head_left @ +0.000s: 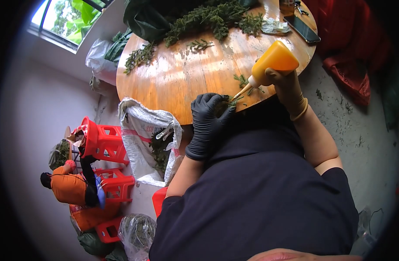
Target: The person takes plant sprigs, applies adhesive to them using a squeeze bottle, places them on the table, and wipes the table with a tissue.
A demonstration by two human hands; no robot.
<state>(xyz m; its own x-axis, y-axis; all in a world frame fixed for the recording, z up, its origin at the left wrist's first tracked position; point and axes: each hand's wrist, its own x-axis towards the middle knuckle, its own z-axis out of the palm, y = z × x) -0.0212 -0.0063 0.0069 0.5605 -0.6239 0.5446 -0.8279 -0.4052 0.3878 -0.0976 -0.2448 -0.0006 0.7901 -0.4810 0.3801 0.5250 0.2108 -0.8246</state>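
Observation:
My left hand (210, 122), in a black glove, is closed at the near edge of the round wooden table (177, 74). Pinched in its fingers is a small green sprig (229, 104), partly hidden by the glove. My right hand (288, 89), in a tan glove, grips a yellow squeeze bottle (274, 63) tilted downward. The bottle's thin nozzle points at the sprig; whether the tip touches it I cannot tell. Another loose green sprig (243, 80) lies on the wood just beyond the nozzle.
Green branches (208, 21) cover the table's far side, beside a phone (301, 29). A white woven sack (140, 143) hangs at the table's left edge, with scissors (165, 130) at its mouth. Red stools (108, 141) and a person in orange (71, 187) are farther left.

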